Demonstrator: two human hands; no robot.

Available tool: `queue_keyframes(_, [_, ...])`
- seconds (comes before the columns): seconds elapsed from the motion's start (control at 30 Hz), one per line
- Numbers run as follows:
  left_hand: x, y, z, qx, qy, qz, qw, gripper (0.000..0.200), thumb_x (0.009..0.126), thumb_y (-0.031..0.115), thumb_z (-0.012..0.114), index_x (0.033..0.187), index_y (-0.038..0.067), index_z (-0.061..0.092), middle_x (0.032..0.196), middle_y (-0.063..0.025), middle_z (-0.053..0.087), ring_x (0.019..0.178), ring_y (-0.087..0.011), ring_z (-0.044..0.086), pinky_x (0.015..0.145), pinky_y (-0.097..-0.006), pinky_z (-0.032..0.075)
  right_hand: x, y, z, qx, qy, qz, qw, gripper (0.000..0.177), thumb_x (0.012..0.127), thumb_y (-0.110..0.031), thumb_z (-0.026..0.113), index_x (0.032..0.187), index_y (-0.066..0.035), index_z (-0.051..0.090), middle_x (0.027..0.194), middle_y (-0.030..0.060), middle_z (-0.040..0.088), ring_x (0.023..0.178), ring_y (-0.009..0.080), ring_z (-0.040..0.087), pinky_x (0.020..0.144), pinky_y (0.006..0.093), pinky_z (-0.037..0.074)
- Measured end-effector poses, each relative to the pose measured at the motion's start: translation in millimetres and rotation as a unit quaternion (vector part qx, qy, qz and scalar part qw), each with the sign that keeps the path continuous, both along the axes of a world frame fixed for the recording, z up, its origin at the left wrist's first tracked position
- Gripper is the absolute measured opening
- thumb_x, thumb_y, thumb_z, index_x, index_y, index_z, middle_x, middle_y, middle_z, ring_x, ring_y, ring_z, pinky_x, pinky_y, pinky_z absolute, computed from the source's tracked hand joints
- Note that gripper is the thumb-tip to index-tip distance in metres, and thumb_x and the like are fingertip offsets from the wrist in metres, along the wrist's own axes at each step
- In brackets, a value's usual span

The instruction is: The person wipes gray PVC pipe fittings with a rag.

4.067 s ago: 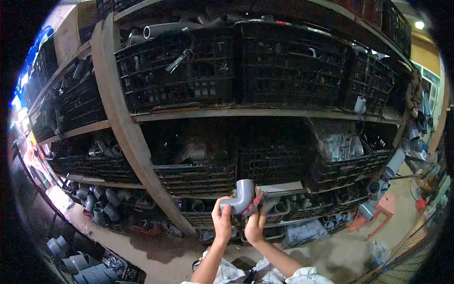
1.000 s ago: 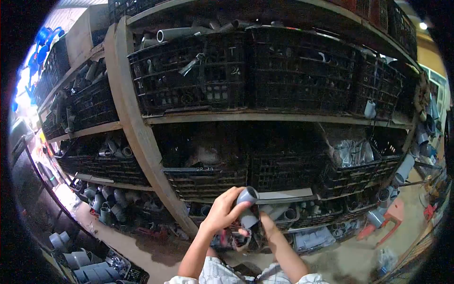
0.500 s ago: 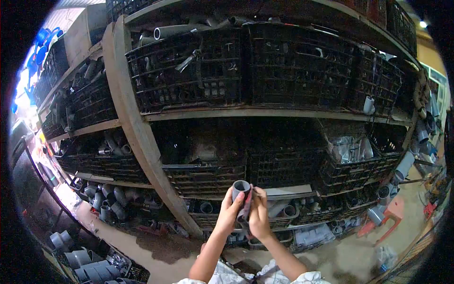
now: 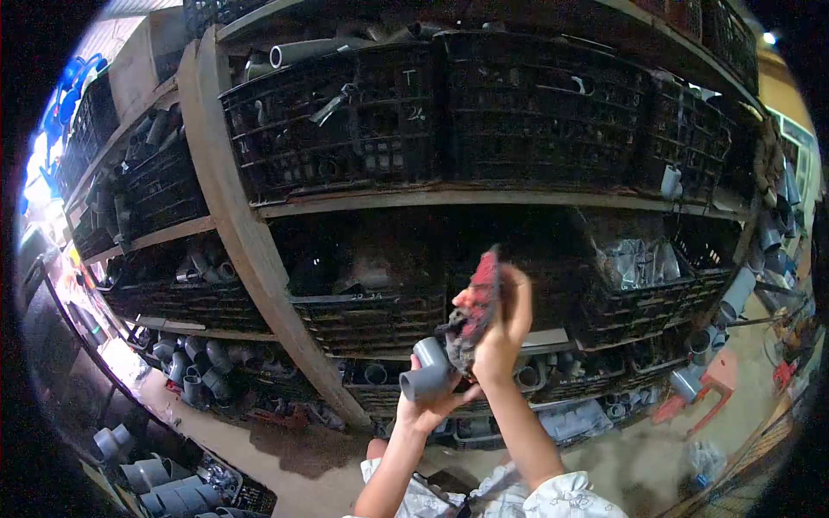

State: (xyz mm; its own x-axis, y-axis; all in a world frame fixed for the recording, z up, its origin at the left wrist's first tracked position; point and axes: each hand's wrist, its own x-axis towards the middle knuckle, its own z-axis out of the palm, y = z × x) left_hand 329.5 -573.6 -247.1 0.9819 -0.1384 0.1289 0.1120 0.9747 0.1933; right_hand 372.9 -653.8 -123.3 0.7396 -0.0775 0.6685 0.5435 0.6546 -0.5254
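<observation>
A grey pipe fitting (image 4: 425, 373), with one opening facing left and another upward, rests in my left hand (image 4: 423, 413), whose fingers wrap it from below and behind. Raised to the right of it, my right hand (image 4: 501, 332) grips a red and dark cloth (image 4: 484, 298). The cloth's lower, greyish end hangs close beside the fitting; whether they touch cannot be made out.
Black crates (image 4: 544, 121) of fittings fill the wooden shelves ahead. A slanting post (image 4: 233, 198) stands left of centre. More grey fittings (image 4: 164, 483) lie at the lower left. A red plastic chair (image 4: 712, 384) is at the right.
The right hand has risen with the cloth, away from the fitting. The fitting has turned in the left hand, so its side opening now shows. The view has shifted slightly.
</observation>
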Motion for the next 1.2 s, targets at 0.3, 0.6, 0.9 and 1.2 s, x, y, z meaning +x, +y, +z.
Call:
queue_keyframes(0.3, [-5,17,19,-0.118,-0.097,-0.008,0.988,0.053,0.082,0.050,0.038,0.115,0.008,0.042,0.111,-0.0053,0.050,0.098,-0.0225,0.051,0.080,-0.0425,0.045,-6,-5,-165,-0.078,0.282,0.361,0.885,0.049,0.084,-0.040,0.043,0.123,-0.010,0.037,0.117,0.0086,0.044,0.105,0.0217,0.044,0.085,0.0356,0.038])
queue_keyframes(0.6, [-14,36,8,-0.034,-0.038,0.042,0.998,0.048,0.083,0.048,0.039,0.113,0.011,0.044,0.105,-0.0047,0.052,0.093,-0.0214,0.052,0.077,-0.0402,0.045,1,-26,-213,-0.085,0.430,0.510,0.740,0.048,0.080,-0.039,0.049,0.116,-0.008,0.043,0.110,0.0085,0.051,0.097,0.0244,0.052,0.081,0.0460,0.043])
queue_keyframes(0.9, [-16,13,-1,0.297,-0.001,0.218,0.930,0.039,0.085,0.029,0.048,0.113,0.002,0.044,0.097,-0.0052,0.054,0.087,-0.0128,0.053,0.073,-0.0270,0.043,-3,-16,-103,-0.211,0.080,-0.008,0.974,0.021,0.068,0.003,0.053,0.086,-0.006,0.047,0.073,-0.0022,0.045,0.069,0.0068,0.042,0.061,0.0202,0.036])
queue_keyframes(1.2, [-16,20,-3,0.440,-0.053,0.228,0.867,0.033,0.083,0.020,0.053,0.108,-0.001,0.048,0.094,-0.0022,0.054,0.086,-0.0086,0.048,0.078,-0.0235,0.039,-11,-20,-102,-0.169,0.110,0.015,0.979,0.020,0.073,-0.001,0.053,0.093,-0.003,0.049,0.089,0.0028,0.054,0.082,0.0113,0.050,0.072,0.0259,0.040])
